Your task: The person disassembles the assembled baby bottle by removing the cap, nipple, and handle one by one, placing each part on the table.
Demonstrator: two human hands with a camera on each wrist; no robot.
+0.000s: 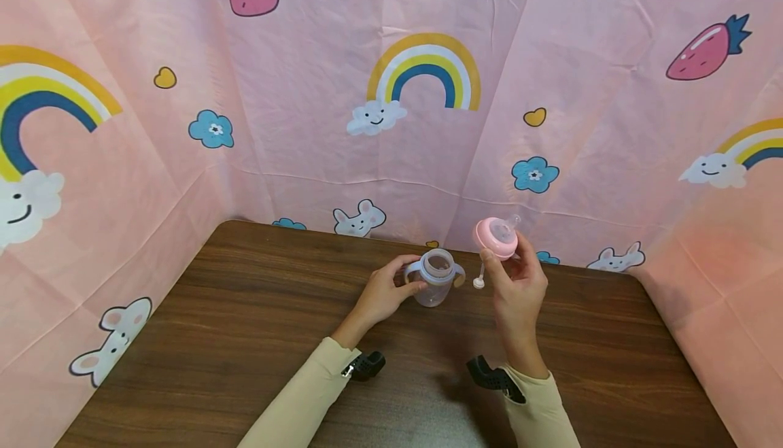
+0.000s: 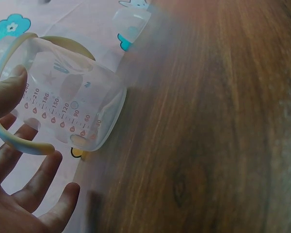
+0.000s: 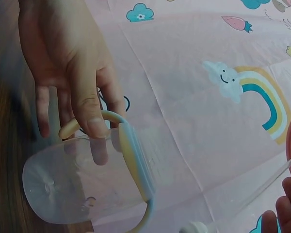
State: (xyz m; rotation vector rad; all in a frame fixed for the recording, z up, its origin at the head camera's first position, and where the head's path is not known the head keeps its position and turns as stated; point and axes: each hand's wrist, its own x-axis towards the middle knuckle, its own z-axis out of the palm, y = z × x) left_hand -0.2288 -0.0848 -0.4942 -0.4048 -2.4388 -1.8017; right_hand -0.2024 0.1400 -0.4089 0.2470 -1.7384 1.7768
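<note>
My left hand [image 1: 385, 291] grips a clear baby bottle [image 1: 433, 291] by its side and one of its two blue-and-yellow handles [image 2: 24, 143]. The bottle's mouth is uncovered, and red measuring marks run along its wall in the left wrist view. To the right and slightly higher, my right hand [image 1: 518, 291] pinches a pink bottle collar with a clear nipple [image 1: 497, 236] between thumb and fingers. The collar is tilted, and a thin straw [image 3: 262, 187] with a white weighted end [image 1: 479, 283] hangs beneath it, apart from the bottle.
Both hands are over a brown wooden table [image 1: 245, 346]. Pink printed cloth [image 1: 306, 128] hangs close behind the table and along its left and right sides. Black wrist mounts [image 1: 367, 366] sit at both beige sleeves [image 1: 306, 393].
</note>
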